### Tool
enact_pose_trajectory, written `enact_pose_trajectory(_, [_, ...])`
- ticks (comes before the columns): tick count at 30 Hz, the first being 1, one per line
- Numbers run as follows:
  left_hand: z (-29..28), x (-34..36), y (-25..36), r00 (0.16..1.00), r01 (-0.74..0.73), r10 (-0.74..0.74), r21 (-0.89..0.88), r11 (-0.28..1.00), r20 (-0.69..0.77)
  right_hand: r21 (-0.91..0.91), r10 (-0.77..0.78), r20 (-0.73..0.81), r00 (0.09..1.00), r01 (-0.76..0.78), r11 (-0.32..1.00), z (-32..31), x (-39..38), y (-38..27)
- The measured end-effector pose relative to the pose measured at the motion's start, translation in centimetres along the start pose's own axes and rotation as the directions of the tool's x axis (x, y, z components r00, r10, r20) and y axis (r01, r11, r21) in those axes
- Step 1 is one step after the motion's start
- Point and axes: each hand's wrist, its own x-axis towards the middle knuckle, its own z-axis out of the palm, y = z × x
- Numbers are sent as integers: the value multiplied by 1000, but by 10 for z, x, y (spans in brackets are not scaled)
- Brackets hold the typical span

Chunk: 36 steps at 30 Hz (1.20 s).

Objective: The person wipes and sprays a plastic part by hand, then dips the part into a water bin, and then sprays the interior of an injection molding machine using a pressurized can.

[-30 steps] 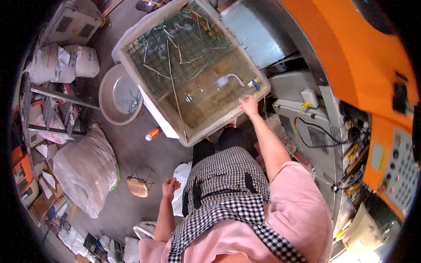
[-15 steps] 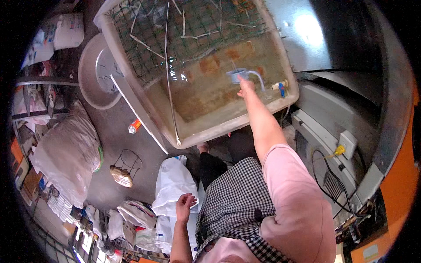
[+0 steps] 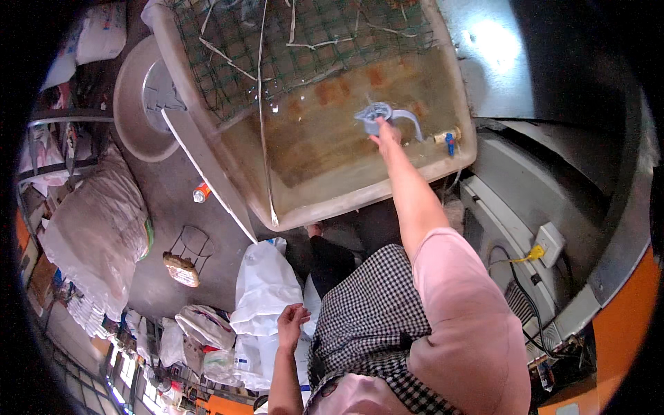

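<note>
My right hand (image 3: 386,133) reaches out over a large pale plastic tub (image 3: 377,197) of cloudy water. It is closed on a bluish-grey jug (image 3: 374,111) with a pointed spout on the left and a long curved handle on the right. The fingers grip the near side of the jug, partly hidden behind it. Low in front of me, my left hand (image 3: 293,318) hangs with loosely bent, parted fingers and nothing visible in it. A white sack (image 3: 266,280) is behind it.
Green netting (image 3: 228,55) covers the tub's far part, and a long thin rod (image 3: 265,138) crosses it. A blue-handled tap (image 3: 449,142) sits at the right wall. Left are a white board (image 3: 207,176), a round basin (image 3: 123,104), an orange can (image 3: 201,192) and a small stool (image 3: 182,268).
My right hand has shifted slightly left with the jug. The jug now tilts so that its opening shows more. My left hand stays nearly still, and the whole view has shifted slightly.
</note>
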Motion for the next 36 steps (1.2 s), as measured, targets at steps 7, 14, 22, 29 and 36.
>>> enact_pose_trajectory(7, [16, -20, 43, 986, -157, 156, 10, 988, 65, 109, -164, 487, 858, 127, 986, -47, -114, -26])
enact_pose_trajectory(14, [36, -58, 109, 897, -421, 402, 75, 904, 182, 61, -282, 679, 678, 331, 942, -62, -249, -94])
enact_pose_trajectory(22, [75, -123, 215, 642, -767, 736, 207, 608, 214, 51, -367, 815, 448, 577, 815, -74, -367, -152])
enact_pose_trajectory(29, [90, -156, 275, 292, -893, 945, 394, 215, 146, 137, -415, 858, 303, 643, 753, -79, -454, -181])
enact_pose_trajectory(36, [75, -219, 299, 511, -853, 836, -2, 522, 202, 99, -419, 867, 271, 731, 675, -81, -503, -201])
